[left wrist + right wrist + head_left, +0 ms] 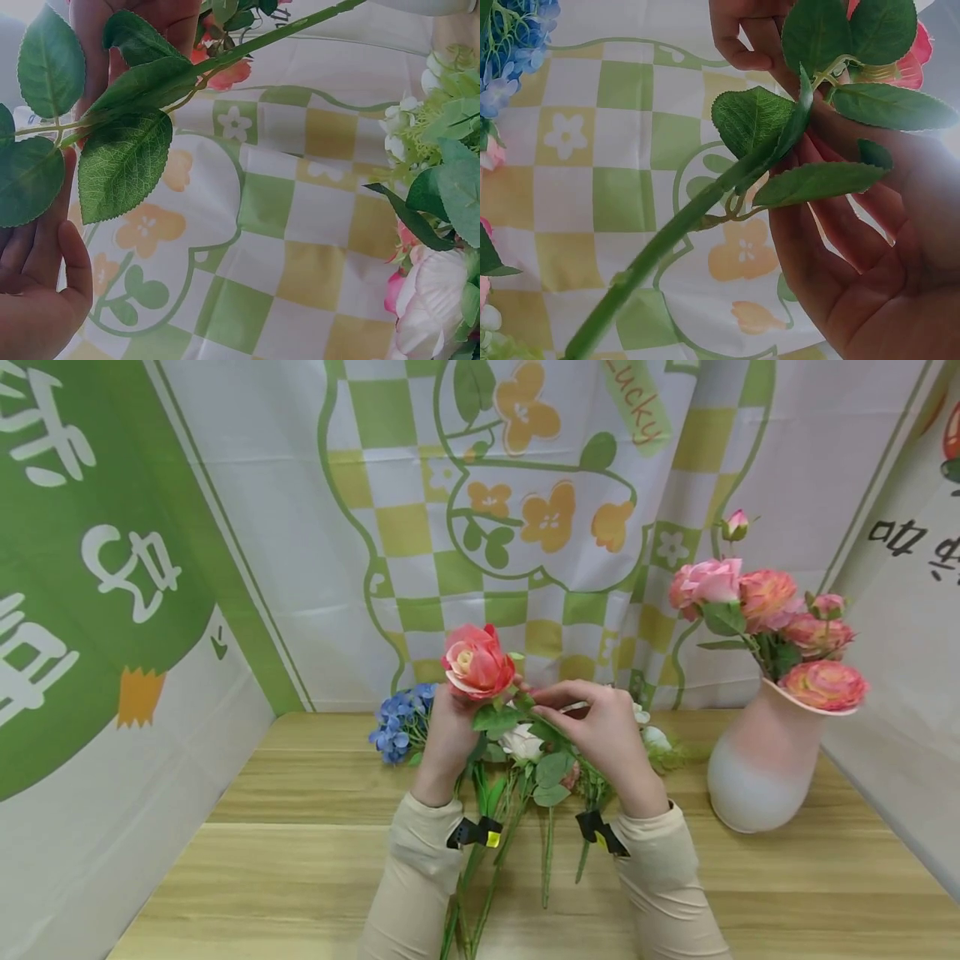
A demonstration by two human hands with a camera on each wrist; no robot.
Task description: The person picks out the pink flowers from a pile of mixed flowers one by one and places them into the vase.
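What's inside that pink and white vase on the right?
Pink and coral flowers and green leaves rise out of the vase. Their lower stems, and anything else inside, can't be seen: the vase's wall covers them.

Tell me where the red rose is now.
In the head view, the red rose is near the centre, just above the left hand and left of the right hand.

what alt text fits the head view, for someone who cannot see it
A person's left hand and right hand hold a leafy-stemmed coral rose above a wooden table. Blue flowers and a white rose lie on the table; at the right stands a pink-and-white vase of pink and orange blooms.
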